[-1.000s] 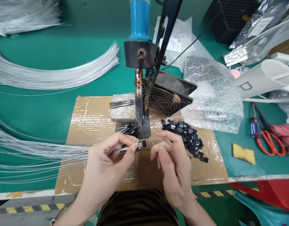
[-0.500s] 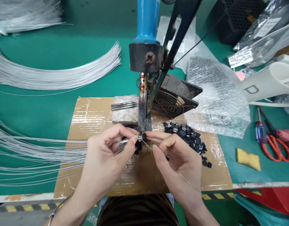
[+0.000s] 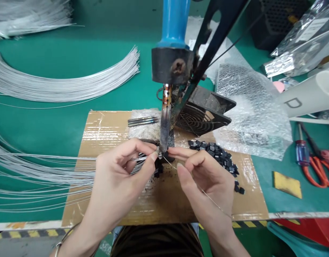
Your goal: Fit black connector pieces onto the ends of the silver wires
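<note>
My left hand [image 3: 127, 173] pinches the end of a thin grey wire [image 3: 86, 157] between thumb and forefinger, right under the soldering iron's tip [image 3: 165, 132]. My right hand [image 3: 207, 182] is closed around a strand of solder wire [image 3: 211, 200], whose free end reaches toward the pinched wire end. Its forefinger is extended close to the iron tip, near a small dark part that I cannot make out well. The iron's blue handle [image 3: 175, 23] is clamped upright above both hands. More grey wires [image 3: 60, 175] run from the left beneath my left hand, ending among black connectors [image 3: 159, 167].
A heap of small black connector housings [image 3: 216, 153] lies right on the cardboard [image 3: 105, 132]. Behind stand a fan [image 3: 204, 110] and a wrapped block [image 3: 144, 132]. Bubble wrap [image 3: 250, 110], a yellow sponge [image 3: 287, 184], orange-handled scissors [image 3: 314, 171] and a screwdriver [image 3: 302, 151] lie right; a wire bundle [image 3: 73, 87] lies left.
My right hand has moved left and up to the iron tip, bringing the solder wire to the wire end. My left hand has risen slightly toward the tip. The view has shifted a little.
</note>
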Motion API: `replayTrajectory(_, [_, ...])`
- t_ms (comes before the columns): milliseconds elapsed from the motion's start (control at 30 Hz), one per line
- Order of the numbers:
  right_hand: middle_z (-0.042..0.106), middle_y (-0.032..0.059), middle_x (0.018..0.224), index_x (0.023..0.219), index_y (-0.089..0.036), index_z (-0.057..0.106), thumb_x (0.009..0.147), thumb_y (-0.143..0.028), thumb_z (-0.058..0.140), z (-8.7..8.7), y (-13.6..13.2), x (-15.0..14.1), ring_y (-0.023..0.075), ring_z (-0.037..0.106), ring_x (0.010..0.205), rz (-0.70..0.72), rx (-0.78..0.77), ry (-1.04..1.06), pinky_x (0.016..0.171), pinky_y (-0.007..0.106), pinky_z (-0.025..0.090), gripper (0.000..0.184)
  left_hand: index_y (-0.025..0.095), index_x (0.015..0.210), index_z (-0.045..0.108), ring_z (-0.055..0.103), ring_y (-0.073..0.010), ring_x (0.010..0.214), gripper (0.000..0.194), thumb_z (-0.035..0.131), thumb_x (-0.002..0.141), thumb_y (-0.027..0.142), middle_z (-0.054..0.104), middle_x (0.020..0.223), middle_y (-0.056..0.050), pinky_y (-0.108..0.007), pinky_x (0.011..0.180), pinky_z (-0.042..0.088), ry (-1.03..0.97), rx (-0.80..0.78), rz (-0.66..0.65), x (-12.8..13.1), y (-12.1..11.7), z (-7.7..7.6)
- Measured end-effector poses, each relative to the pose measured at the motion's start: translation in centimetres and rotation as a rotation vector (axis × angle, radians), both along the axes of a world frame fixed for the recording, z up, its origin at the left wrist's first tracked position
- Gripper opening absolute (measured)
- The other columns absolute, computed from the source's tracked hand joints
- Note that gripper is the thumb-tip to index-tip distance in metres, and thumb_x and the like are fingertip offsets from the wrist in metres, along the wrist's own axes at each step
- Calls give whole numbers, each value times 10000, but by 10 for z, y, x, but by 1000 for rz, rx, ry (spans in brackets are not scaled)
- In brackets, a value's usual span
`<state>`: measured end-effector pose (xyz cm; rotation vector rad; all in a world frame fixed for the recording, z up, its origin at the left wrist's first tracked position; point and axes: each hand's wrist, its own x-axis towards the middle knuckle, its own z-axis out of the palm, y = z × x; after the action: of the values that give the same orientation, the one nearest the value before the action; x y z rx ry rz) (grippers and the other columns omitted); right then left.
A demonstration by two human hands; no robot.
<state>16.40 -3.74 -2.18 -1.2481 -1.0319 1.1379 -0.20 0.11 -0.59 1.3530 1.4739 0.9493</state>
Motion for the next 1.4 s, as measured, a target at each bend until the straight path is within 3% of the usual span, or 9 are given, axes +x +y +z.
replayTrajectory(433, [812, 2, 1207, 815, -246, 618, 954, -73, 682, 3, -1, 0, 170, 760, 1150, 11, 8, 25, 1045, 292, 575, 230, 232, 809, 753, 694, -119, 674, 90, 770, 869, 168, 799, 864, 14, -204, 537, 470, 40, 27, 7, 0, -3, 4])
replayTrajectory(633, [809, 10, 1214, 819, -246, 616, 958, -71, 676, 2, -1, 0, 183, 761, 1146, 13, 4, 17, 1050, 322, 576, 232, 245, 819, 753, 716, -121, 723, 108, 765, 879, 157, 806, 889, 28, -197, 560, 482, 31, 40, 2, 0, -3, 1])
replayTrajectory(867, [813, -16, 1206, 825, -247, 626, 959, -71, 678, 2, -1, 0, 143, 751, 1159, 5, 38, -4, 1046, 257, 566, 227, 252, 819, 759, 745, -127, 792, 109, 769, 878, 161, 812, 913, 37, -184, 612, 512, 17, 50, 4, 1, -5, 5])
replayTrajectory(1400, [790, -20, 1234, 853, -251, 614, 983, -78, 671, -4, -5, -3, 153, 726, 1206, 8, 63, -41, 1098, 288, 521, 223, 257, 821, 748, 716, -105, 750, 128, 755, 885, 146, 793, 890, 45, -164, 573, 483, 56, 82, 9, 1, -8, 0])
